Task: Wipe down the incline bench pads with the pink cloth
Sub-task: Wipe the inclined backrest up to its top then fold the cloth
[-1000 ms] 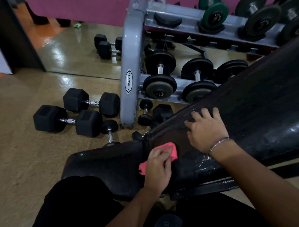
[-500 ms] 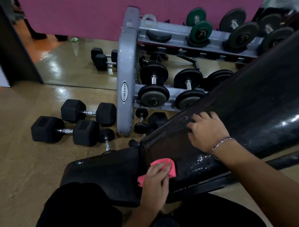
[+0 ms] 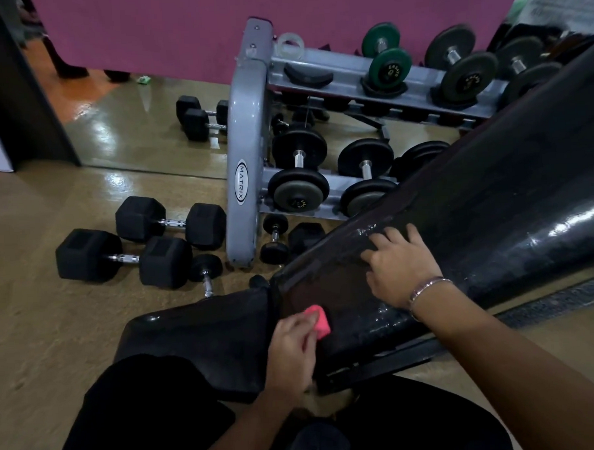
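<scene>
Head view of an incline bench under cleaning. The left hand (image 3: 292, 351) grips the pink cloth (image 3: 317, 318), fingers closed around it so that only a bunched corner shows above the knuckles; the cloth is pressed against the lower end of the inclined back pad (image 3: 476, 223), just beside the gap that separates it from the seat pad (image 3: 198, 338). The right hand (image 3: 401, 269) lies palm-down on the back pad higher up, fingers spread and flat, holding nothing; a metal bracelet (image 3: 427, 289) circles its wrist. The back pad's black surface is glossy, with bright highlights near its right edge. Behind the bench stands a grey dumbbell rack (image 3: 243, 166) marked MATRIX, carrying round-plate dumbbells on two tiers. Two black hex dumbbells (image 3: 123, 258) lie side by side on the floor (image 3: 37, 321) left of the rack.
</scene>
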Demonstrator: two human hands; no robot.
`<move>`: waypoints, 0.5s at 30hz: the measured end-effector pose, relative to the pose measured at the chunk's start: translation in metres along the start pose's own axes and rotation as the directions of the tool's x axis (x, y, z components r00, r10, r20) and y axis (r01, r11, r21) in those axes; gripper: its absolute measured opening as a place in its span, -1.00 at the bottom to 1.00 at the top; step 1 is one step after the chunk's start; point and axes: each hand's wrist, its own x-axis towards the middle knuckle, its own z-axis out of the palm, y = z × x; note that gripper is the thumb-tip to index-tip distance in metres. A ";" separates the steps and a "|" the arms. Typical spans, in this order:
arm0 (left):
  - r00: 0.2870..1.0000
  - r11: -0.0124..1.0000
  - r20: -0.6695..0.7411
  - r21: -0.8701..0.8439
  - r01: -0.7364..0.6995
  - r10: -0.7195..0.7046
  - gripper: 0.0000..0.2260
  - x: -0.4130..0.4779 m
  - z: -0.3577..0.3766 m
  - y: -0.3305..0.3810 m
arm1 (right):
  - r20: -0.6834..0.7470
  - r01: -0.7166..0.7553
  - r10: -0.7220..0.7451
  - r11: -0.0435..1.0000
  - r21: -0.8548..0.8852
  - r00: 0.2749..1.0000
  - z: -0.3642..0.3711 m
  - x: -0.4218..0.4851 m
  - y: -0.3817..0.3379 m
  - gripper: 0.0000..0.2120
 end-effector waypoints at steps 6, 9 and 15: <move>0.993 0.988 0.003 0.103 -0.115 0.115 -0.66 -0.016 0.010 0.030 | 0.002 0.002 -0.002 1.000 -0.003 1.000 0.000 0.000 0.001 -0.58; 0.997 0.991 0.008 0.111 -0.077 0.076 -0.66 -0.011 0.002 0.016 | -0.005 0.013 -0.013 1.000 -0.007 1.000 0.001 0.001 0.002 -0.58; 0.992 0.993 0.053 0.006 -0.118 0.118 -0.67 0.002 0.008 0.048 | -0.014 0.002 -0.003 1.000 -0.008 1.000 0.001 0.000 0.002 -0.58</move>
